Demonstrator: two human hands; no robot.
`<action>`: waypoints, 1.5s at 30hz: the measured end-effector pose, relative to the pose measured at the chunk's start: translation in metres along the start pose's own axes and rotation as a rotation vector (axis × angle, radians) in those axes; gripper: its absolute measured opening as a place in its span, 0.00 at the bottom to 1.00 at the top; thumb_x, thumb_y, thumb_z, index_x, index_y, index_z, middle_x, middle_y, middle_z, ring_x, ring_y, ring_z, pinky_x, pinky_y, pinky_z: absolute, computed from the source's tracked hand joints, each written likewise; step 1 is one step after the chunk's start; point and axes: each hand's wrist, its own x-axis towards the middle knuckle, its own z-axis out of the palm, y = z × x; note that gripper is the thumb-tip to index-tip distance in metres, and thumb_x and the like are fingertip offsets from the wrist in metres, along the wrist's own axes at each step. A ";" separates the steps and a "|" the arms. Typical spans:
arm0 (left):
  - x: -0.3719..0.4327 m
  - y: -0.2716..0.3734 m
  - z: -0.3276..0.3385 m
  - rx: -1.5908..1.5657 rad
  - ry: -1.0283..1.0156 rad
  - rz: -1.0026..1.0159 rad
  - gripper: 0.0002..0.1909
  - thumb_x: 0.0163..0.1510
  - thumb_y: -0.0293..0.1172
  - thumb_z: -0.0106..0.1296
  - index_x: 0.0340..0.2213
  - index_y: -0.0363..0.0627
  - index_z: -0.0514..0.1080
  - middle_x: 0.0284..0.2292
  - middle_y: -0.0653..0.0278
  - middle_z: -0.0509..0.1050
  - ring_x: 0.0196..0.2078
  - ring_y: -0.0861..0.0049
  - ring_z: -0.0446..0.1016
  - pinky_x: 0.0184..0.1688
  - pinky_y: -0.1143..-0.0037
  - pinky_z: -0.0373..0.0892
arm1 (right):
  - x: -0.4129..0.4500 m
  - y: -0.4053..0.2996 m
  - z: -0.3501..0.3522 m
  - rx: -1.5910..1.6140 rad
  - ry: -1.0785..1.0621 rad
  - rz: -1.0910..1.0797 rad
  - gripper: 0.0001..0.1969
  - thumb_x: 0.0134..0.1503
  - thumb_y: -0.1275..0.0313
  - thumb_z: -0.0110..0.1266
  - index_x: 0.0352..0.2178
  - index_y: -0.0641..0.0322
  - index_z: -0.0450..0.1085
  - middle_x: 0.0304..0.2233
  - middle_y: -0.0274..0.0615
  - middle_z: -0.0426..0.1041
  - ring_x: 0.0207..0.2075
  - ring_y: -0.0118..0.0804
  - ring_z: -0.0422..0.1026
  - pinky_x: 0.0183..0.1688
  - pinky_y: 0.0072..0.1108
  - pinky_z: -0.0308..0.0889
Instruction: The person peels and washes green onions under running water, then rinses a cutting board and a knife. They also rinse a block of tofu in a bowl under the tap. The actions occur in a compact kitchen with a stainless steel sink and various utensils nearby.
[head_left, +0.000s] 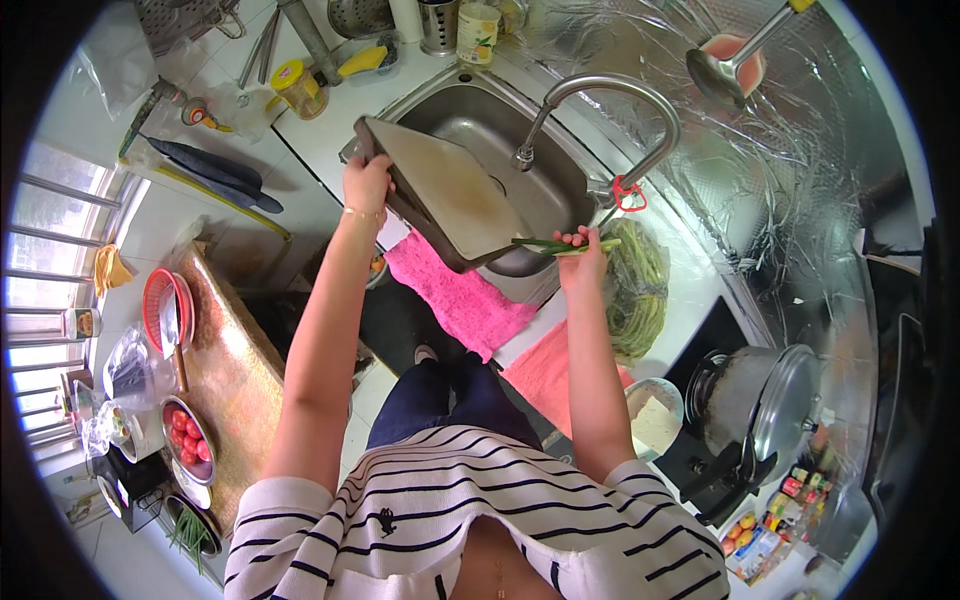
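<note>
My left hand (367, 184) grips the near-left edge of a cutting board (450, 187) with a brown rim, tilted over the stainless steel sink (469, 112). Some green onion stalks (555, 246) lie in the fingers of my right hand (581, 259), by the board's right corner. The arched faucet (652, 97) stands behind the sink, its spout above the basin. Just right of my right hand is a bundle of green vegetables in clear plastic (636, 292).
Pink cloth (465, 296) hangs at the sink's front edge. Right are a bowl of tofu (654, 416) and a pressure cooker (757, 405) on the stove. The left counter (229, 375) holds a cleaver (171, 322) on a red basket and a bowl of tomatoes (187, 439).
</note>
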 end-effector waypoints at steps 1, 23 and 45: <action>0.000 0.017 0.009 0.037 -0.003 0.060 0.06 0.47 0.25 0.50 0.26 0.35 0.65 0.17 0.66 0.64 0.17 0.81 0.61 0.20 0.78 0.59 | -0.001 -0.002 -0.002 0.036 -0.008 -0.004 0.11 0.62 0.66 0.41 0.29 0.62 0.62 0.17 0.35 0.58 0.23 0.34 0.62 0.44 0.37 0.66; -0.049 0.121 -0.020 0.297 -0.100 0.620 0.08 0.46 0.25 0.52 0.29 0.34 0.67 0.21 0.66 0.69 0.24 0.84 0.64 0.28 0.80 0.62 | -0.013 0.052 0.017 0.135 0.037 0.251 0.20 0.63 0.55 0.35 0.32 0.64 0.61 0.31 0.45 0.65 0.39 0.45 0.66 0.54 0.51 0.58; -0.087 0.129 -0.060 0.305 -0.133 0.646 0.06 0.50 0.21 0.51 0.31 0.35 0.67 0.26 0.70 0.70 0.28 0.88 0.66 0.33 0.85 0.61 | -0.064 0.137 0.055 0.016 -0.115 0.943 0.19 0.64 0.61 0.34 0.33 0.73 0.56 0.46 0.80 0.58 0.51 0.72 0.61 0.53 0.55 0.59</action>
